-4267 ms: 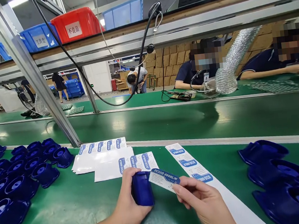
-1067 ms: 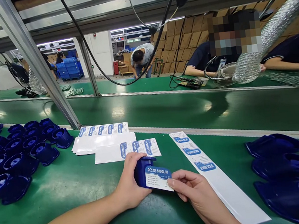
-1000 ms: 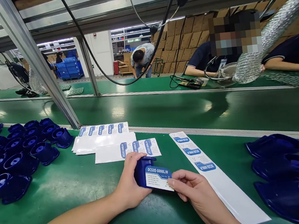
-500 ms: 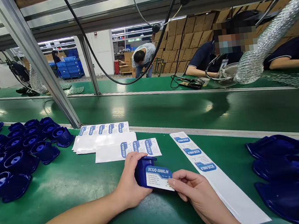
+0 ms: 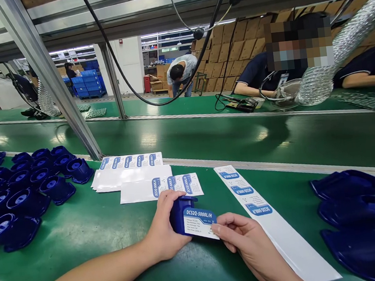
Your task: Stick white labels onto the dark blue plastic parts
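Gripping a blue housing point(image 5: 177, 212) with the left hand point(image 5: 164, 237), fingers wrapped around its left side and thumb over the top. The housing sits at the near edge of the green bench point(image 5: 93, 231), about mid-width. Right hand point(image 5: 248, 246) has thumb and forefinger pinched on the right end of a white-and-blue label point(image 5: 199, 222). The label lies against the housing's front face, and its right end overhangs the part.

Long backing strip point(image 5: 266, 226) runs diagonally just right of the hands, three labels showing at its far end. Label sheets point(image 5: 138, 181) are stacked just beyond the housing, toward the far edge. Cluster of blue parts point(image 5: 22, 193) covers the bench's left end; bigger blue shells point(image 5: 356, 212) sit at the right end. Across the conveyor belt point(image 5: 207, 140), a co-worker's arm point(image 5: 249, 91) rests on the opposite bench.
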`<action>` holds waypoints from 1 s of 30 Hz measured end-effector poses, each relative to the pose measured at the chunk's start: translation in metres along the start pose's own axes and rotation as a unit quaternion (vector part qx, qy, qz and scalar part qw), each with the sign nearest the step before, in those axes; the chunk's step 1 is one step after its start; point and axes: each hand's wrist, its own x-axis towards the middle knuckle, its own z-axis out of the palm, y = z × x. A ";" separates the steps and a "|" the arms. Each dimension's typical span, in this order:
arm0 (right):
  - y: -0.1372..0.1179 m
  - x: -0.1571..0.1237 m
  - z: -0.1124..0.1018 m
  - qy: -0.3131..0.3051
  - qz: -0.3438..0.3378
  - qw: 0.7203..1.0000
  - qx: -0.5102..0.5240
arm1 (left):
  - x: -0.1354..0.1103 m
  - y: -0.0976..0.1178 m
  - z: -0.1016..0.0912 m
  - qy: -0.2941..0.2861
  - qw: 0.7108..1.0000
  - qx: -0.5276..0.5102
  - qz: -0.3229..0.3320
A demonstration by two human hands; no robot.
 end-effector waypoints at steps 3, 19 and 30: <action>0.000 0.000 0.000 -0.001 0.001 1.000 -0.004 | 0.000 0.000 0.000 -0.001 1.000 -0.001 -0.005; -0.002 0.000 0.001 0.009 -0.002 1.000 -0.009 | -0.002 0.000 0.000 0.000 1.000 0.005 -0.010; -0.001 -0.004 0.003 0.021 -0.017 1.000 0.012 | -0.001 -0.001 0.001 -0.011 1.000 -0.004 -0.006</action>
